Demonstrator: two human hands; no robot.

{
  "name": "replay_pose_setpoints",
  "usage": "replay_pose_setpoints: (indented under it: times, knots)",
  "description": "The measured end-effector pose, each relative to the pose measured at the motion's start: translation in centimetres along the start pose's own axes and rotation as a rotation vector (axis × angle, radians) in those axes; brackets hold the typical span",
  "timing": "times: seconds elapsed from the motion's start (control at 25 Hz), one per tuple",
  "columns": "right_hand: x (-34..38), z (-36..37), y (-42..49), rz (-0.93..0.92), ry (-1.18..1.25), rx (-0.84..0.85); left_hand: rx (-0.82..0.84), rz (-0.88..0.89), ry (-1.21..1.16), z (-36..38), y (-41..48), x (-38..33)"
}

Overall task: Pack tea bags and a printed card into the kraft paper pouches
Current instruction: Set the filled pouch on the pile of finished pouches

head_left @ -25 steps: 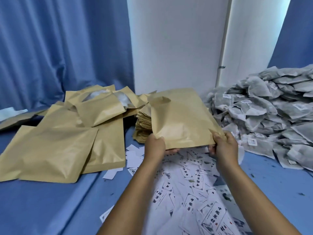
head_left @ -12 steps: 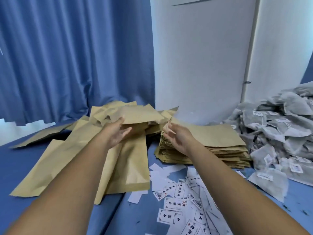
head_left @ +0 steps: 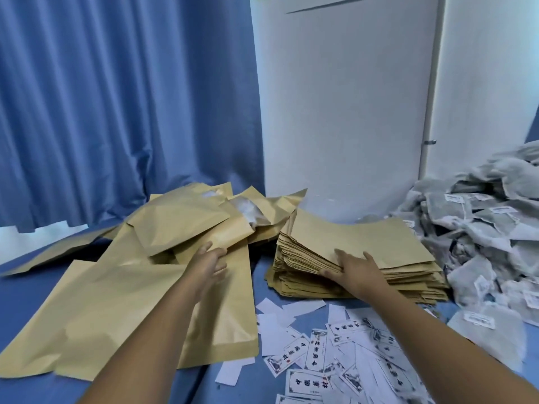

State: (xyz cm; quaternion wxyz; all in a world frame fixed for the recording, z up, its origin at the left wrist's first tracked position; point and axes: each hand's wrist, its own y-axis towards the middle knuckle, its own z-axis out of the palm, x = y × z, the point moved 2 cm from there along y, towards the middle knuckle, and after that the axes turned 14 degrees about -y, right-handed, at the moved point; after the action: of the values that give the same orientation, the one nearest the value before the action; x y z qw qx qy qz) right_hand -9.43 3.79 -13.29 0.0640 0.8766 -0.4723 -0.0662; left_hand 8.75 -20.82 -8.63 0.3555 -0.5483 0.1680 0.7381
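Note:
A stack of empty kraft pouches [head_left: 388, 252] lies at centre right. My right hand [head_left: 354, 271] rests on its near left corner, fingers on the top pouch and thumb tucked under its edge, pinching it. To the left spreads a loose pile of filled kraft pouches [head_left: 125, 304]. My left hand [head_left: 208, 265] hovers over that pile with relaxed fingers, fingertips touching the edge of the uppermost filled pouch [head_left: 186, 223]. Printed cards [head_left: 347, 360] are scattered in front, and a heap of tea bags [head_left: 484, 228] fills the right side.
Everything sits on a blue surface [head_left: 26, 293]. A blue curtain [head_left: 116, 112] hangs behind on the left, a white panel [head_left: 344, 112] behind the stack. Some blank white slips [head_left: 271, 319] lie between the pouches and the cards.
The filled pouch that both hands held a second ago now lies on the left pile and my left hand has let go. My right hand has moved onto the empty stack and taken its top pouch.

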Motion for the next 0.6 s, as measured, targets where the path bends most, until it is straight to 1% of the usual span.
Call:
replay_pose_setpoints:
  times: [0.08, 0.16, 0.28, 0.32, 0.36, 0.44, 0.48, 0.52, 0.56, 0.6]
  knots:
    - [0.0, 0.6, -0.4, -0.046, -0.108, -0.113, 0.019, -0.006, -0.003, 0.5, -0.2, 0.7]
    - [-0.4, 0.6, -1.2, -0.053, -0.157, -0.168, 0.067, -0.014, 0.009, 1.8, -1.0, 1.5]
    - [-1.4, 0.1, -2.9, -0.050, -0.207, -0.296, 0.135, -0.023, 0.048, 4.3, -2.5, 2.8]
    - [-1.5, 0.1, -3.6, -0.058, -0.196, -0.378, 0.162, -0.024, 0.055, 5.3, -3.1, 3.1]
    - [-1.5, -0.1, -4.6, -0.064, -0.148, -0.481, 0.187, -0.041, 0.056, 6.3, -3.8, 3.2]
    - [-1.0, -0.4, -7.1, -0.107, 0.060, -0.702, 0.250, -0.099, 0.056, 8.4, -5.7, 3.2]
    - [-0.8, -0.4, -8.3, -0.175, 0.194, -0.737, 0.268, -0.117, 0.070, 9.3, -6.5, 3.1]
    - [-0.4, -0.2, -9.6, -0.253, 0.305, -0.698, 0.265, -0.106, 0.122, 10.1, -7.4, 2.9]
    - [-0.2, -0.3, -11.1, -0.303, 0.439, -0.610, 0.234, -0.046, 0.251, 10.8, -8.3, 2.4]
    - [-0.1, -0.3, -12.4, -0.301, 0.606, -0.470, 0.178, 0.076, 0.454, 11.4, -9.2, 1.6]
